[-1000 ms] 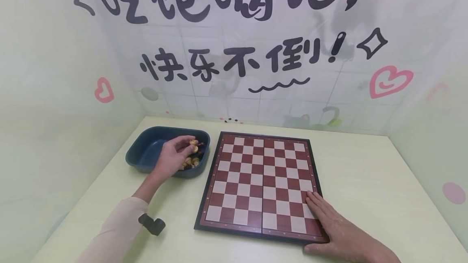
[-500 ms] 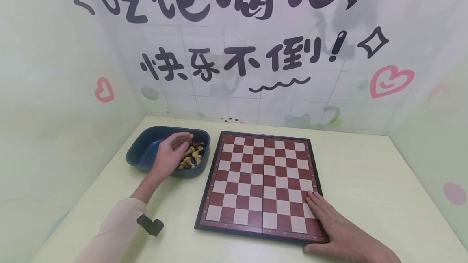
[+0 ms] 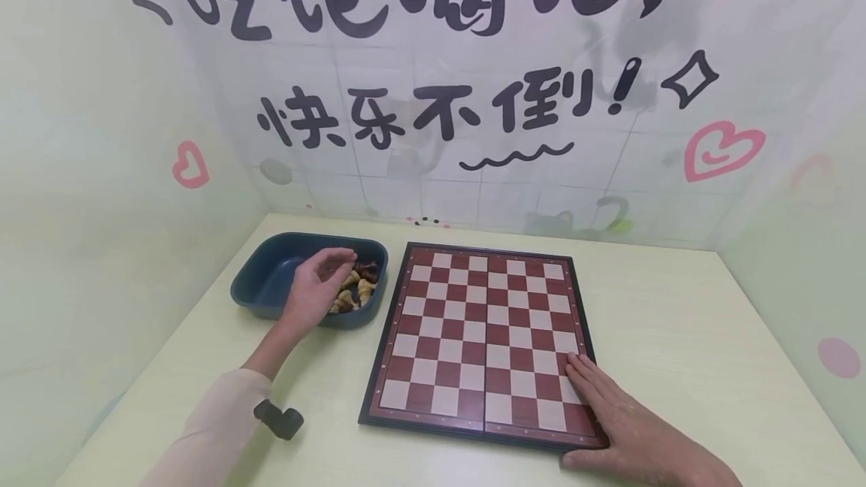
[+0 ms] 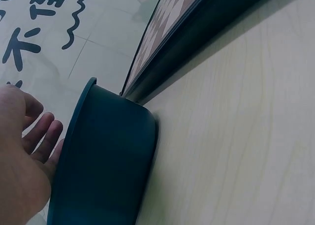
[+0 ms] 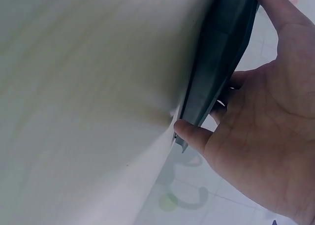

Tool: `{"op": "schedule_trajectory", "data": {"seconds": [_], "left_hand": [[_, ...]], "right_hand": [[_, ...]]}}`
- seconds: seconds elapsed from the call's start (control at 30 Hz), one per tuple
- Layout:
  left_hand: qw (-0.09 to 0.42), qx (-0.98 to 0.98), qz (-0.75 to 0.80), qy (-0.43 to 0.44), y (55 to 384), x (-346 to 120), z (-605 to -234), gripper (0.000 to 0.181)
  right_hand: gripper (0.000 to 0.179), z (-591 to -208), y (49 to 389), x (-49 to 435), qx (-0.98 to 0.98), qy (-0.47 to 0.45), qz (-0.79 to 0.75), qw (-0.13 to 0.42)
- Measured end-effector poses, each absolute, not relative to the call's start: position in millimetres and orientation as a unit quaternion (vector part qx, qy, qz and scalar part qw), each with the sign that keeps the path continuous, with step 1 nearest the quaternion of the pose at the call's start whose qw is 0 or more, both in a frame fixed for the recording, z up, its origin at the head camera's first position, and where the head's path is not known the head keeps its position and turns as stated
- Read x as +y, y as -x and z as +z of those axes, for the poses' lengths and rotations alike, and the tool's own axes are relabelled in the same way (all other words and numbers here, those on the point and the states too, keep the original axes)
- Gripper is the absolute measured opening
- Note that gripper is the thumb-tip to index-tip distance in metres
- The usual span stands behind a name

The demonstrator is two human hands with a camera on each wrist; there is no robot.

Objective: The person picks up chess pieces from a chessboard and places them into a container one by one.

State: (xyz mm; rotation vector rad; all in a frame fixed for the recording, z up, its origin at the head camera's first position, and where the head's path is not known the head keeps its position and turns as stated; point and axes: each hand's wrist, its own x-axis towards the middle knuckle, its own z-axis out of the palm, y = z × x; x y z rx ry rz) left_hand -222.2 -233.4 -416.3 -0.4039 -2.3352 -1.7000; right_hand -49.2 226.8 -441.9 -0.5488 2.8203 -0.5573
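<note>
My left hand [image 3: 316,288] hovers over the right part of a dark blue bin [image 3: 260,291], its fingers loosely bent with nothing visible between them. Cream and dark brown chess pieces [image 3: 352,295] lie in a heap under the fingertips. In the left wrist view the same hand [image 4: 24,151] is beside the bin's rim. A folding chessboard [image 3: 487,344], brown and white checked, lies flat with no pieces on it. My right hand [image 3: 625,427] rests on its near right corner, fingers straight on top and thumb along the front edge. The right wrist view shows that hand [image 5: 266,121] against the board's dark side.
The pale wooden table [image 3: 683,344] carries the bin at the left and the board in the middle. A white printed curtain [image 3: 433,194] closes off the back and both sides. A black strap piece [image 3: 279,418] sits on the left sleeve.
A second ago the left hand pinched a cream chess piece over the bin. That piece was let go among the others, and the fingers loosened. The right hand has stayed put.
</note>
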Motion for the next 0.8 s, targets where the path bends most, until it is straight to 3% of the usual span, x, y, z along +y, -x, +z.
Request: {"op": "schedule_trajectory", "data": {"seconds": [0.2,0.6,0.8], "left_hand": [[0.100,-0.799,-0.574,0.148,225,-227,-415,0.028],[0.072,-0.786,-0.591,0.167,220,-199,-404,0.027],[0.053,-0.773,-0.602,0.193,212,-184,-399,0.028]], "right_hand": [[0.116,-445,49,229,0.958,0.212,-0.181,0.070],[0.118,-440,54,232,0.955,0.232,-0.178,0.048],[0.093,-428,58,231,0.951,0.197,-0.229,0.058]]}}
